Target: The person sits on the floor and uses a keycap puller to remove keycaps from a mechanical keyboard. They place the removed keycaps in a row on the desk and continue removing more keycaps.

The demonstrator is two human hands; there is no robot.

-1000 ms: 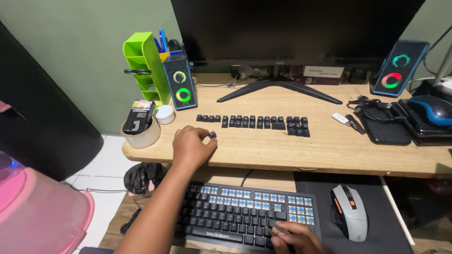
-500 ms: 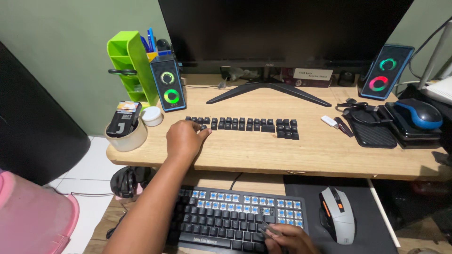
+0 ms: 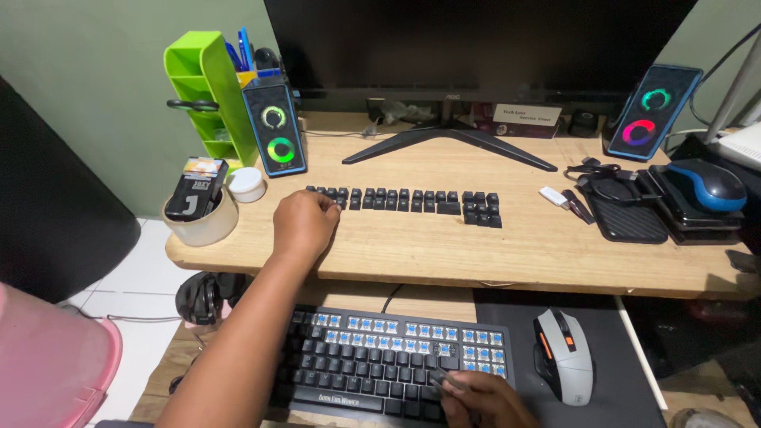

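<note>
My left hand [image 3: 304,224] rests on the wooden desk [image 3: 412,250], fingers curled against the left end of a row of loose black keycaps [image 3: 404,201]. The fingertips hide whatever is between them. On the lower shelf lies a black keyboard [image 3: 372,364]; its top rows are stripped to blue switches. At the bottom edge, my right hand [image 3: 483,400] pinches a small wire keycap puller [image 3: 449,380] over the keyboard's lower right keys.
Beside the keyboard, a grey mouse [image 3: 564,357] sits on a black pad. A monitor stand [image 3: 448,143], two lit speakers [image 3: 274,135] [image 3: 650,111], a green organiser [image 3: 204,95], a cup [image 3: 202,222], a small white jar [image 3: 246,184] and a blue mouse [image 3: 709,182] crowd the desk. A pink tub [image 3: 47,372] stands at lower left.
My left hand carried a black keycap from the desk's front up and left to the left end of the keycap row. My right hand stayed on the keyboard. The view shifted slightly.
</note>
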